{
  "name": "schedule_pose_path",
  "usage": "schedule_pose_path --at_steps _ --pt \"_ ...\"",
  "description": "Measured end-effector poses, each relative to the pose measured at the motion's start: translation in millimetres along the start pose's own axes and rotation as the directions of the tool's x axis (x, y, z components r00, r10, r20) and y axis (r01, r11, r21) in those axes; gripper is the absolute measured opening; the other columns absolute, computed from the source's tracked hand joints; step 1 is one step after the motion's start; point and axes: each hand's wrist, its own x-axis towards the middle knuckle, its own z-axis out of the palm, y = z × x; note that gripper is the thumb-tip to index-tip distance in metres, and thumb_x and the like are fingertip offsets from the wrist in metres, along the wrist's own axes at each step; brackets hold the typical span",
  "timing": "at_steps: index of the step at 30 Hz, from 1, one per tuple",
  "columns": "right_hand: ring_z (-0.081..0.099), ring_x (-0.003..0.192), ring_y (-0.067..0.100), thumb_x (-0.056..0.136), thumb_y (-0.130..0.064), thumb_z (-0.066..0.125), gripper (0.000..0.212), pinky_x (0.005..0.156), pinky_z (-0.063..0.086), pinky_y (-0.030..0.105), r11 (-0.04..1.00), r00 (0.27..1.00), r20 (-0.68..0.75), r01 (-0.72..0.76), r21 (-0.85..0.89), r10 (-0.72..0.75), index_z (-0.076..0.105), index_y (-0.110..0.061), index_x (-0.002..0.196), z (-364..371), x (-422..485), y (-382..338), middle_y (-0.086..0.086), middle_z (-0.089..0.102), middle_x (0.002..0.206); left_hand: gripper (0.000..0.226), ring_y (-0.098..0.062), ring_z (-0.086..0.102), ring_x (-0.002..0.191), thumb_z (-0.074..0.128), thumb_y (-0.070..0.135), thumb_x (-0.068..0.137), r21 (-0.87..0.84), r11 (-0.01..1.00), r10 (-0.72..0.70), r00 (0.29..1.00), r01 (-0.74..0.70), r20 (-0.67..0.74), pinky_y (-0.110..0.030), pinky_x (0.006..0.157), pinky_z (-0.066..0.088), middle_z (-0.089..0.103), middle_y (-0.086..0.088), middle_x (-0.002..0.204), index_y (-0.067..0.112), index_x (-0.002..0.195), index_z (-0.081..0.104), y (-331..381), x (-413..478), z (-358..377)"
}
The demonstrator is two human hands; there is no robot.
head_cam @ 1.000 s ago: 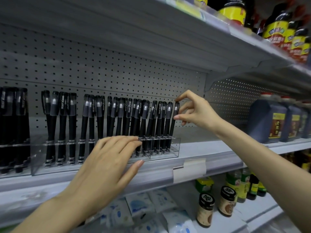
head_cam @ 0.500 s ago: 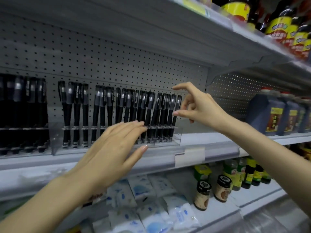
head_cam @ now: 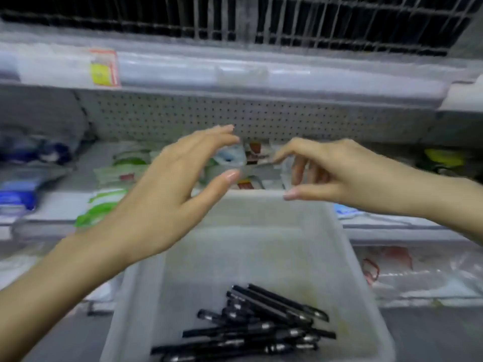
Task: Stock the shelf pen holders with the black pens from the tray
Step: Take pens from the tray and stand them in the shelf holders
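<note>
Shelf (head_cam: 235,74): a pale front rail is shown running the full width, above and beyond both hands; fine detail is lost to blur.
Pegboard (head_cam: 313,118): a perforated grey back panel is seen directly behind the hands, below the rail.
Wire grid (head_cam: 313,19): set above the shelf rail, well beyond the fingertips, dark behind its bars.
Tray (head_cam: 347,257): a translucent white bin is placed below both hands, its far rim lying just under the two thumbs.
Left hand (head_cam: 167,194): held raised over the tray's far left corner. It is released and nothing is grasped. The fingers are extended and slightly curved, and the thumb is spread apart from them.
Right hand (head_cam: 332,173): held raised over the far right part of the rim, level with the left hand. It is released and empty. The fingers are bent downward and the thumb is pointed toward the left hand; the two thumbs are near but apart.
Black pens (head_cam: 256,327): piled flat and crossed in the tray's near end, well below both hands and touched by neither.
Packets (head_cam: 122,165): soft green-and-white goods are laid beyond and left of the left hand; others are glimpsed between the hands, blurred.
Label (head_cam: 103,67): a yellow-and-red tag is fixed to the rail, above and left of the left hand; its print cannot be read.
</note>
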Motion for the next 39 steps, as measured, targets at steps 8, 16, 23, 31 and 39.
schedule_pose_path --at_steps 8,16,23,31,39 --pt "0.053 0.083 -0.001 0.08 -0.052 0.065 0.03 0.079 0.046 0.02 0.955 0.952 0.271 -0.201 0.218 0.139 0.048 -0.038 0.1 165 -36 7 -0.016 0.054 0.093 0.067 0.004 0.015 0.142 0.039 0.065 0.086 0.049 0.923 -0.385 0.914 0.382 0.128 -0.032 0.119 0.014 0.022 0.018 0.154 0.031 0.144 0.035 -39 -123 29" --pt "0.054 0.082 0.004 0.077 -0.052 0.067 0.035 0.08 0.047 0.023 0.87 0.866 0.4 -0.421 0.259 0.3 0.047 -0.031 0.097 190 -53 25 -0.013 0.054 0.09 0.079 0.011 0.023 0.131 0.042 0.07 0.077 -0.067 0.848 -0.515 0.847 0.526 0.135 0.005 0.099 0.01 0.03 0.02 0.149 0.031 0.145 0.032 -45 -123 46" --pt "0.053 0.067 0.005 0.081 -0.029 0.073 0.017 0.071 0.047 0.027 0.739 0.808 0.481 -0.545 0.395 0.34 0.059 -0.02 0.085 197 -53 28 -0.006 0.058 0.073 0.079 0.013 0.019 0.129 0.04 0.07 0.078 -0.001 0.872 -0.484 0.864 0.489 0.136 -0.003 0.101 0.012 0.032 0.012 0.151 0.028 0.145 0.033 -46 -126 52" --pt "0.048 0.056 0.002 0.086 -0.008 0.067 0.015 0.056 0.039 0.015 0.651 0.83 0.427 -0.55 0.523 0.358 0.061 -0.017 0.075 189 -50 26 -0.004 0.056 0.064 0.074 0.007 0.02 0.134 0.037 0.071 0.081 0.009 0.89 -0.452 0.88 0.456 0.147 -0.015 0.11 0.016 0.03 0.013 0.152 0.032 0.144 0.033 -51 -129 50" --pt "0.049 0.047 0.011 0.093 -0.014 0.054 0.01 0.042 0.038 0.022 0.664 0.916 0.229 -0.396 0.634 0.328 0.059 -0.017 0.085 126 -34 10 -0.003 0.056 0.061 0.061 0.003 0.021 0.137 0.032 0.062 0.091 0.094 0.959 -0.272 0.96 0.266 0.064 -0.031 0.119 0.01 0.033 0.01 0.15 0.028 0.142 0.036 -44 -85 35"
